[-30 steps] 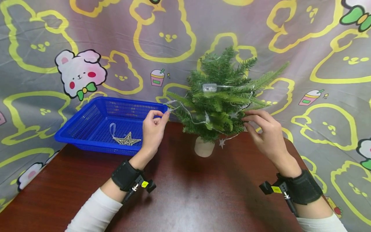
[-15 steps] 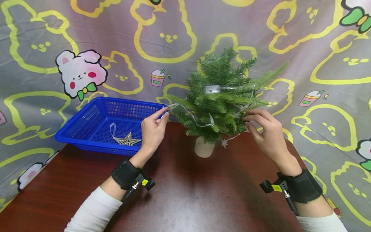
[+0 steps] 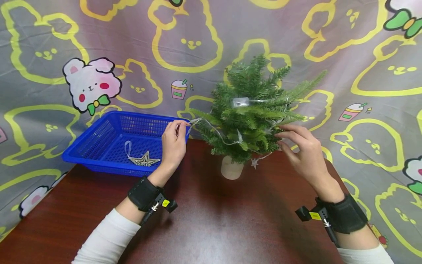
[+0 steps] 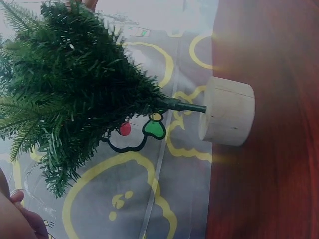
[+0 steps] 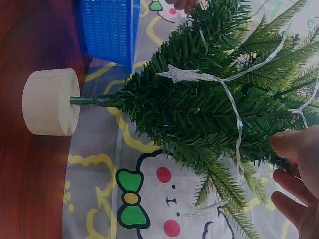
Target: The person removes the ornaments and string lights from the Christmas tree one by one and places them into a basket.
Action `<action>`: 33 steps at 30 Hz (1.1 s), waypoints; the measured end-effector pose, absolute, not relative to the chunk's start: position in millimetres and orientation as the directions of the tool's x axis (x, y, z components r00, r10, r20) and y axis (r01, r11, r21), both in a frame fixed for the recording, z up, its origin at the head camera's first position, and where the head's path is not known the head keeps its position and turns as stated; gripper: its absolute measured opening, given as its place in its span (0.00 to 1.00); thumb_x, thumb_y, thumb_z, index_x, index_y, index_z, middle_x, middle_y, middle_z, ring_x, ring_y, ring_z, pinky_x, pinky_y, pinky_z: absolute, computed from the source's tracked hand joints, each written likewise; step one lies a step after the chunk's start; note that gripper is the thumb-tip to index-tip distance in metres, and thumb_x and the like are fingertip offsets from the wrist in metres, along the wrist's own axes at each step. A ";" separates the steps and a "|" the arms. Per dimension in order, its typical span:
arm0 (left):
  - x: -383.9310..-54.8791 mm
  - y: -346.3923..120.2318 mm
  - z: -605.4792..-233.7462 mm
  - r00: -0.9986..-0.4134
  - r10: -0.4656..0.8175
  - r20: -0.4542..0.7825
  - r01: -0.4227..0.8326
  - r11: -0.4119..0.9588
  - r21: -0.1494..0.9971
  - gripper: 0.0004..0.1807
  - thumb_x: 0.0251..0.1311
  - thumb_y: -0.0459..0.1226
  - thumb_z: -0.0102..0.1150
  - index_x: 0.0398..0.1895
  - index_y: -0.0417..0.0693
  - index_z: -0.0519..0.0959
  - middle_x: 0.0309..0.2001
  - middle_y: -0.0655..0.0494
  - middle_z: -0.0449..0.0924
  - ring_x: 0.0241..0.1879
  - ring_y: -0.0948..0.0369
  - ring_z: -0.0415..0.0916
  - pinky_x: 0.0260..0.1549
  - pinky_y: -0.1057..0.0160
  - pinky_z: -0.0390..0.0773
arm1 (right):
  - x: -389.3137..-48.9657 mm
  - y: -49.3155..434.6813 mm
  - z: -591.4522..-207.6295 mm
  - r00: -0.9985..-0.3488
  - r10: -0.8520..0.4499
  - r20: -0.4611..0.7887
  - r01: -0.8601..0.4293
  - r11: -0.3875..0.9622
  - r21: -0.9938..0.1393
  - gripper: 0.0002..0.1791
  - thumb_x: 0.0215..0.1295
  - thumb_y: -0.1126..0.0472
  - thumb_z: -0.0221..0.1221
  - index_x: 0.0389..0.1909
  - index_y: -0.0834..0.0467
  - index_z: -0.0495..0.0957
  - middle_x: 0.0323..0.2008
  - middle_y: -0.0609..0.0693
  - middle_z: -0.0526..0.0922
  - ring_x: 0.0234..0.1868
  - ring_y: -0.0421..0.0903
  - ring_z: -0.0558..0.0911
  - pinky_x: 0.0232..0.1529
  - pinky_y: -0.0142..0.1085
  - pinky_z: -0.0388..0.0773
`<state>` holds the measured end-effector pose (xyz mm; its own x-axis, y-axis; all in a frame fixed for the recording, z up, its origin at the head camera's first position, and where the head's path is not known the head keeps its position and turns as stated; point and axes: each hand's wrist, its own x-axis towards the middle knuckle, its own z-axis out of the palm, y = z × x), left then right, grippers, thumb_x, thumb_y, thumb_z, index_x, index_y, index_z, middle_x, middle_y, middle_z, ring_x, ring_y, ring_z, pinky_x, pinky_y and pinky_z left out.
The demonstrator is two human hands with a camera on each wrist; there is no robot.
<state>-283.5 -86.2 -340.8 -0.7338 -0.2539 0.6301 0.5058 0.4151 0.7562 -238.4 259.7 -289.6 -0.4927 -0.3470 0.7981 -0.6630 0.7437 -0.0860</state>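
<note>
Left hand (image 3: 174, 146) and right hand (image 3: 304, 156): two in all
Blue basket (image 3: 99, 164): one, far left
Gold star (image 3: 145, 160): one, in the basket
Green tree (image 3: 250, 114): one, right of centre
Wooden base (image 3: 232, 169): one
Clear box (image 3: 241, 102): one
Light string (image 3: 217, 132): one seen
Star lights (image 3: 254, 163): at least two
Wrist straps (image 3: 143, 193): two
White sleeves (image 3: 108, 236): two, near
Table (image 3: 211, 220): one

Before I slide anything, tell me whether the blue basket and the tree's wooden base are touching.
Apart. The head view shows a strip of brown tabletop between the blue basket and the wooden base.
</note>
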 end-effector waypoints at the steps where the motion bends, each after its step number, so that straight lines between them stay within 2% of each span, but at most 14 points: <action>1: -284.4 -85.9 -339.6 -0.742 -0.251 0.622 0.502 0.406 0.763 0.16 0.75 0.38 0.45 0.40 0.38 0.82 0.35 0.43 0.76 0.36 0.53 0.72 0.39 0.60 0.69 | -237.4 259.7 -289.3 -0.486 -0.340 0.805 -0.664 0.742 -0.087 0.12 0.56 0.73 0.67 0.42 0.61 0.85 0.53 0.58 0.83 0.56 0.56 0.79 0.60 0.25 0.68; 5: -288.2 -84.7 -334.7 -0.785 -0.231 0.575 0.476 0.369 0.798 0.17 0.77 0.38 0.41 0.40 0.35 0.78 0.54 0.40 0.80 0.56 0.48 0.76 0.55 0.51 0.71 | -231.3 259.3 -287.1 -0.448 -0.304 0.841 -0.669 0.738 -0.090 0.14 0.54 0.74 0.68 0.42 0.61 0.86 0.53 0.58 0.83 0.56 0.57 0.79 0.63 0.24 0.66; 7: -289.7 -84.2 -332.5 -0.810 -0.221 0.543 0.450 0.360 0.817 0.17 0.77 0.38 0.39 0.42 0.35 0.76 0.56 0.41 0.81 0.58 0.47 0.76 0.55 0.52 0.72 | -226.8 258.3 -285.4 -0.420 -0.290 0.860 -0.686 0.721 -0.092 0.13 0.54 0.73 0.68 0.42 0.61 0.86 0.52 0.59 0.84 0.55 0.58 0.80 0.64 0.24 0.66; 10: -291.4 -83.7 -329.7 -0.851 -0.198 0.486 0.406 0.341 0.848 0.17 0.79 0.40 0.36 0.43 0.35 0.72 0.54 0.40 0.82 0.52 0.47 0.82 0.40 0.55 0.79 | -218.2 254.1 -283.3 -0.366 -0.289 0.885 -0.731 0.677 -0.081 0.09 0.63 0.64 0.65 0.42 0.63 0.85 0.48 0.60 0.85 0.52 0.58 0.80 0.64 0.23 0.65; 12: -292.4 -83.5 -328.7 -0.876 -0.181 0.447 0.378 0.316 0.870 0.19 0.79 0.42 0.33 0.45 0.36 0.70 0.50 0.40 0.83 0.47 0.46 0.84 0.29 0.61 0.79 | -211.3 247.6 -281.6 -0.319 -0.290 0.902 -0.769 0.636 -0.067 0.13 0.67 0.57 0.63 0.40 0.65 0.85 0.45 0.61 0.85 0.48 0.58 0.81 0.62 0.21 0.67; 14: -293.4 -83.3 -328.0 -0.894 -0.164 0.417 0.359 0.293 0.886 0.19 0.80 0.44 0.31 0.46 0.37 0.69 0.48 0.40 0.84 0.43 0.45 0.85 0.22 0.62 0.78 | -203.7 238.9 -279.8 -0.278 -0.298 0.913 -0.798 0.601 -0.046 0.19 0.70 0.51 0.60 0.39 0.65 0.85 0.42 0.62 0.85 0.45 0.58 0.81 0.61 0.21 0.68; 17: -295.8 -83.1 -328.3 -0.903 -0.152 0.403 0.349 0.287 0.892 0.20 0.80 0.45 0.30 0.46 0.38 0.69 0.45 0.41 0.86 0.41 0.45 0.85 0.26 0.61 0.80 | -192.3 223.4 -275.3 -0.219 -0.304 0.927 -0.827 0.561 -0.011 0.22 0.69 0.48 0.60 0.37 0.66 0.85 0.38 0.63 0.85 0.41 0.57 0.81 0.59 0.21 0.69; 20: -297.8 -83.2 -328.5 -0.897 -0.157 0.414 0.354 0.308 0.883 0.20 0.80 0.45 0.31 0.46 0.39 0.69 0.39 0.42 0.87 0.35 0.51 0.83 0.32 0.58 0.80 | -182.9 209.1 -270.4 -0.167 -0.313 0.935 -0.850 0.526 0.025 0.21 0.68 0.49 0.61 0.36 0.66 0.85 0.37 0.62 0.85 0.40 0.57 0.81 0.58 0.23 0.71; 23: -300.3 -83.9 -328.7 -0.883 -0.167 0.439 0.368 0.337 0.867 0.19 0.79 0.44 0.33 0.45 0.38 0.71 0.32 0.41 0.85 0.30 0.57 0.78 0.34 0.61 0.76 | -176.4 196.3 -266.2 -0.119 -0.326 0.938 -0.870 0.490 0.060 0.20 0.68 0.50 0.62 0.37 0.66 0.85 0.37 0.62 0.85 0.39 0.56 0.82 0.56 0.24 0.73; 26: -302.8 -84.9 -328.4 -0.871 -0.182 0.456 0.372 0.363 0.854 0.19 0.79 0.43 0.35 0.44 0.39 0.74 0.27 0.44 0.79 0.28 0.58 0.73 0.34 0.63 0.70 | -174.1 183.8 -263.5 -0.074 -0.338 0.938 -0.884 0.458 0.095 0.17 0.68 0.53 0.62 0.38 0.66 0.85 0.37 0.61 0.85 0.38 0.55 0.82 0.50 0.29 0.76; 31: -301.8 -85.3 -327.1 -0.870 -0.180 0.459 0.370 0.375 0.850 0.19 0.78 0.43 0.38 0.45 0.40 0.78 0.26 0.52 0.70 0.27 0.56 0.67 0.32 0.62 0.66 | -176.1 168.9 -263.4 -0.056 -0.384 0.922 -0.896 0.426 0.123 0.14 0.69 0.57 0.61 0.42 0.65 0.85 0.42 0.61 0.85 0.42 0.54 0.83 0.39 0.38 0.75; 33: -299.9 -85.3 -326.5 -0.877 -0.173 0.449 0.359 0.386 0.850 0.20 0.78 0.44 0.38 0.47 0.41 0.79 0.27 0.52 0.69 0.29 0.56 0.66 0.33 0.62 0.66 | -177.2 165.8 -264.6 -0.065 -0.403 0.913 -0.899 0.421 0.123 0.14 0.69 0.58 0.60 0.44 0.65 0.85 0.44 0.61 0.85 0.43 0.54 0.83 0.39 0.38 0.75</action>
<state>-299.9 -85.3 -326.5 -0.8766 -0.1727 0.4491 0.3592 0.3862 0.8496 -177.2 165.8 -264.6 -0.0645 -0.4035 0.9127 -0.8986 0.4213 0.1227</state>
